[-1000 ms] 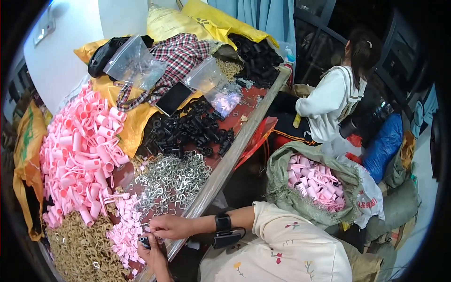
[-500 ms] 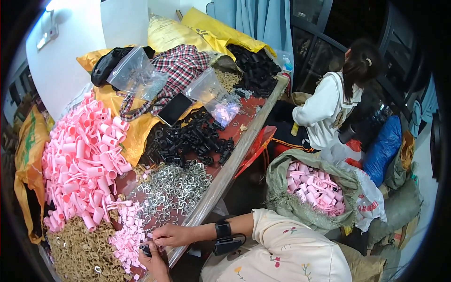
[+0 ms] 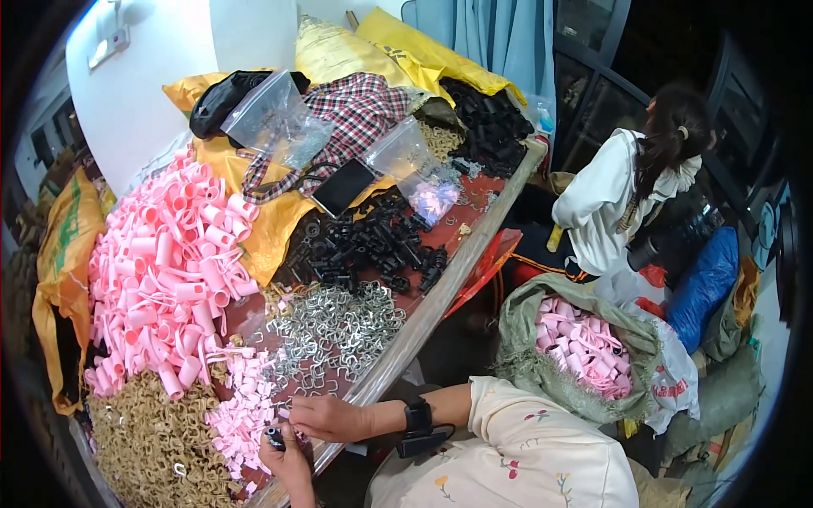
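Note:
A small black plastic fitting (image 3: 275, 438), with a pale spot on it, is gripped by my left hand (image 3: 290, 467) between thumb and fingers at the table's near edge. Just above it, my right hand (image 3: 329, 418) has its fingertips pinched together; whatever they hold is too small or hidden to name. My right wrist wears a black band. Both hands are beside a heap of small pale pink clips (image 3: 246, 406). Bent silver metal hooks (image 3: 339, 330) lie behind my right hand, and tan clip-like pieces (image 3: 157, 440) are heaped to the left.
Pink tubes (image 3: 161, 271) are piled on the left, black fittings (image 3: 364, 241) farther back. A phone (image 3: 343, 188) and clear bags (image 3: 284, 123) lie behind. The wooden table edge (image 3: 423, 326) runs diagonally. At right are a sack (image 3: 521, 339) of pink parts and a person (image 3: 605, 195).
The whole view has shifted, so the table and hands appear farther right. My hands stay close together, the left still gripping the black fitting. The other person's head and body have turned slightly.

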`<state>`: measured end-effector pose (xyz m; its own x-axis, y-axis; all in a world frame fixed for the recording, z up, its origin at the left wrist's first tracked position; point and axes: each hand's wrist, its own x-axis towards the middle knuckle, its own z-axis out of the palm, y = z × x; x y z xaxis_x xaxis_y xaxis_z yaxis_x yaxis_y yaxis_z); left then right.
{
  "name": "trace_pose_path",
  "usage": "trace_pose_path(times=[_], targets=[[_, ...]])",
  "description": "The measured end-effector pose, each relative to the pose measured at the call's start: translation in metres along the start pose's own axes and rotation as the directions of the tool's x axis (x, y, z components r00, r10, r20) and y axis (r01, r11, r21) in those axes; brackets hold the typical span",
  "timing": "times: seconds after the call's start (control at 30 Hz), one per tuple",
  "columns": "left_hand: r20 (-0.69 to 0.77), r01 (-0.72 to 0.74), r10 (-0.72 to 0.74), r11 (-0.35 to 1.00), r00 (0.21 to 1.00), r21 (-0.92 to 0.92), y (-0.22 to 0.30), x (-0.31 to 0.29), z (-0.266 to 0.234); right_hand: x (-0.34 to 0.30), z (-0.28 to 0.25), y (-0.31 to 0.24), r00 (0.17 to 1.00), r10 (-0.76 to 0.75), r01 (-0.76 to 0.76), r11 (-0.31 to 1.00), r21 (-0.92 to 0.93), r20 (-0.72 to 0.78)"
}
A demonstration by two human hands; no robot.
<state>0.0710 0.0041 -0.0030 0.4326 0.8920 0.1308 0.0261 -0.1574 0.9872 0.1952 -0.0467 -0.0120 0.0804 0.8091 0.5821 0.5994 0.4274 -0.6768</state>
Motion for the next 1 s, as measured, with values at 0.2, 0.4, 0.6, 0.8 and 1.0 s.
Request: trace_pose_path(times=[0.2, 0.4, 0.6, 0.8, 1.0], targets=[[0.006, 0.106, -0.105, 0.994, 0.994, -0.039, -0.005, 0.0, -0.005, 0.0, -0.004, -0.002, 0.994, -0.11, 0.108, 0.983, -0.147, -0.005], [-0.019, 0.259, -0.262, 0.96, 0.965, -0.105, 0.023, -0.005, 0.001, -0.001, 0.005, 0.0, 0.995, -0.071, 0.07, 0.997, -0.018, -0.065], [0.067, 0.277, -0.27, 0.954, 0.96, -0.117, -0.003, 0.006, 0.0, 0.007, -0.019, -0.002, 0.924, 0.309, -0.38, 0.796, 0.471, 0.224], [0.073, 0.255, -0.247, 0.879, 0.966, -0.403, -0.006, 0.004, 0.0, 0.01, -0.013, 0.001, 0.72, 0.492, -0.687, 0.406, 0.603, 0.489], [-0.031, 0.201, -0.208, 0.968, 0.978, -0.149, -0.007, 0.002, -0.006, 0.013, -0.001, 0.001, 0.68, 0.525, -0.693, 0.232, 0.683, 0.512]])
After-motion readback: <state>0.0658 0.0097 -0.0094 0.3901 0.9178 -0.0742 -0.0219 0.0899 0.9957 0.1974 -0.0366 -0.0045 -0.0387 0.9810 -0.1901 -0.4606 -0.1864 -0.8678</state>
